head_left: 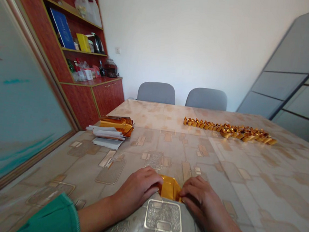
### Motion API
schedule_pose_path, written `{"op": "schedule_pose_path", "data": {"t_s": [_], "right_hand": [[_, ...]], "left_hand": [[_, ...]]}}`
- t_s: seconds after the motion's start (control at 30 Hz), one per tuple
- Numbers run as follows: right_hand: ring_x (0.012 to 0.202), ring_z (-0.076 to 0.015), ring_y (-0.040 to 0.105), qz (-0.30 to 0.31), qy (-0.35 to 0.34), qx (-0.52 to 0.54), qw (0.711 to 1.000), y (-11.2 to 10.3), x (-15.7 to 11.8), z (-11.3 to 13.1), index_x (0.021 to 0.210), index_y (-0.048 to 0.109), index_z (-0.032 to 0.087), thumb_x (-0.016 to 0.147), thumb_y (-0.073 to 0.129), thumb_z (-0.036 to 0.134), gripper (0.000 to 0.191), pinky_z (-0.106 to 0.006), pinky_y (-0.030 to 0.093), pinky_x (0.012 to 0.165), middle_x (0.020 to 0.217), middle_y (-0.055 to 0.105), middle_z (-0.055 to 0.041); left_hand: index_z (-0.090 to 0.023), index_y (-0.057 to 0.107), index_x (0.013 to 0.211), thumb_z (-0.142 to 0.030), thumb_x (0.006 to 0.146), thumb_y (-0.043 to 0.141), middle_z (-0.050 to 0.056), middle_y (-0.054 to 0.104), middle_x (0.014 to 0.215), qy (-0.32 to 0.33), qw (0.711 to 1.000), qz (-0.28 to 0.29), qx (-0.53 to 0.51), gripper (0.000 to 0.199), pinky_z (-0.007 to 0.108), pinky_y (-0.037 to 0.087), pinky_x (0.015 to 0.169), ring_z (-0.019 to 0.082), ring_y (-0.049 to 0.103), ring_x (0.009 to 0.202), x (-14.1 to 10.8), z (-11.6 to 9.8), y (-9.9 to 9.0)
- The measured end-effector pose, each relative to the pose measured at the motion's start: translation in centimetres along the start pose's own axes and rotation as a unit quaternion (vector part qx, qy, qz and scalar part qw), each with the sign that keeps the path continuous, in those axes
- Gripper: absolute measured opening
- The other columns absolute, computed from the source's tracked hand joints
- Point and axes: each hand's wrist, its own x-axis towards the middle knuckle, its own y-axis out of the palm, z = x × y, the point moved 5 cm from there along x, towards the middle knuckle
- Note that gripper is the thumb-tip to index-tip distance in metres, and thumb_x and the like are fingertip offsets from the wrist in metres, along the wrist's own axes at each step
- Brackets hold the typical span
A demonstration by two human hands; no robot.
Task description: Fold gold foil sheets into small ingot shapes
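Observation:
Between my hands, close to the table's near side, lies a small piece of gold foil paper (169, 188) with creases and folded corners. My left hand (146, 182) pinches its left end, fingers curled over the edge. At the right end, the fingertips of my right hand (197, 192) close on the slanted corner. My fingers hide both ends of the paper. Farther off to the left sits a stack of gold and white paper sheets (115, 129). Toward the back right stand rows of folded gold paper ingots (231, 131).
A patterned cover lies over the table (152, 139). Beyond the far edge stand two grey chairs (156, 92) against a white wall. A red-brown cabinet (102, 97) with bottles and a kettle rises at the left, beside a frosted glass door (18, 93). Grey panels (291, 70) lean at the right.

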Motion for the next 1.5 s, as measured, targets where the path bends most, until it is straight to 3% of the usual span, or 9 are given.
{"op": "schedule_pose_path", "data": {"t_s": [0.07,0.2,0.43,0.67,0.87,1.0,1.1,1.27,1.5], "right_hand": [[0.084,-0.0200,0.061,-0.009,0.032,0.007,0.999,0.3,0.5,-0.8,0.078,0.068,0.019,0.085,0.062,0.003,0.019,-0.033,0.046,0.075,0.083,0.067,-0.0031],[0.082,-0.0214,0.061,-0.023,0.085,-0.011,0.996,0.8,0.3,-1.6,0.075,0.070,0.019,0.079,0.066,0.000,0.020,-0.034,0.046,0.075,0.081,0.067,-0.0039],[0.085,-0.0235,0.060,-0.022,0.022,-0.094,0.995,1.1,-1.2,0.3,0.098,0.072,0.021,0.096,0.056,0.013,0.018,-0.036,0.047,0.074,0.089,0.067,-0.0059],[0.080,-0.0228,0.061,0.010,0.018,-0.177,0.984,1.6,0.2,0.7,0.125,0.067,0.020,0.080,0.055,0.003,0.049,-0.037,0.046,0.074,0.092,0.067,-0.0079],[0.085,-0.0253,0.061,0.048,0.032,-0.177,0.982,1.6,0.4,0.4,0.128,0.065,0.017,0.077,0.050,0.000,0.056,-0.041,0.046,0.077,0.094,0.066,-0.0099],[0.084,-0.0239,0.061,0.018,0.010,-0.187,0.982,1.9,0.2,0.1,0.131,0.063,0.019,0.077,0.052,0.001,0.059,-0.037,0.045,0.075,0.094,0.066,-0.0085],[0.084,-0.0235,0.061,-0.034,-0.004,-0.191,0.981,2.0,-0.5,0.0,0.132,0.061,0.020,0.083,0.053,0.003,0.053,-0.036,0.045,0.074,0.093,0.066,-0.0073],[0.082,-0.0229,0.060,-0.058,-0.028,-0.174,0.983,2.1,-1.9,0.3,0.108,0.069,0.026,0.095,0.059,0.014,0.020,-0.035,0.045,0.073,0.088,0.066,-0.0028],[0.081,-0.0225,0.059,-0.031,-0.006,-0.162,0.986,1.8,-2.0,0.4,0.102,0.070,0.028,0.095,0.062,0.014,0.018,-0.034,0.046,0.072,0.086,0.063,-0.0019]], "left_hand": [[-0.018,0.067,0.089,-0.010,0.089,0.069,0.001,0.069,0.092,-0.031,0.999,-0.014,0.001,0.008,0.030,0.046,0.082,0.019,0.060,0.090,0.0,0.2,-0.2],[-0.021,0.071,0.086,-0.018,0.089,0.072,0.002,0.068,0.097,-0.033,0.998,-0.042,0.033,0.005,0.033,0.045,0.084,0.021,0.058,0.095,-0.2,0.2,-0.7],[-0.019,0.071,0.100,-0.030,0.103,0.048,0.006,0.069,0.095,0.067,0.989,-0.016,0.130,0.025,0.038,0.046,0.083,0.022,0.059,0.089,-1.4,-0.9,-0.5],[-0.017,0.069,0.106,-0.028,0.102,0.048,0.010,0.068,0.105,0.069,0.992,-0.004,0.106,0.024,0.040,0.050,0.092,0.024,0.061,0.100,-1.8,-1.1,-0.7],[-0.018,0.064,0.124,-0.025,0.099,0.055,0.013,0.064,0.126,0.073,0.991,0.033,0.105,0.028,0.045,0.047,0.104,0.027,0.059,0.117,-2.5,-0.8,-0.9],[-0.019,0.061,0.129,-0.025,0.098,0.056,0.013,0.061,0.133,0.064,0.991,0.052,0.108,0.032,0.047,0.045,0.107,0.027,0.056,0.123,-3.0,-0.7,-1.1],[-0.022,0.056,0.134,-0.024,0.094,0.060,0.013,0.057,0.139,0.065,0.989,0.071,0.110,0.040,0.047,0.044,0.109,0.029,0.053,0.127,-3.2,-0.7,-1.1],[-0.029,0.059,0.131,-0.021,0.092,0.061,0.012,0.053,0.141,0.066,0.985,0.106,0.122,0.040,0.051,0.044,0.107,0.031,0.051,0.129,-3.0,-1.2,-1.4],[-0.032,0.064,0.127,-0.023,0.091,0.063,0.010,0.055,0.140,0.052,0.987,0.113,0.104,0.038,0.050,0.047,0.105,0.032,0.053,0.127,-2.7,-1.4,-1.9]]}}
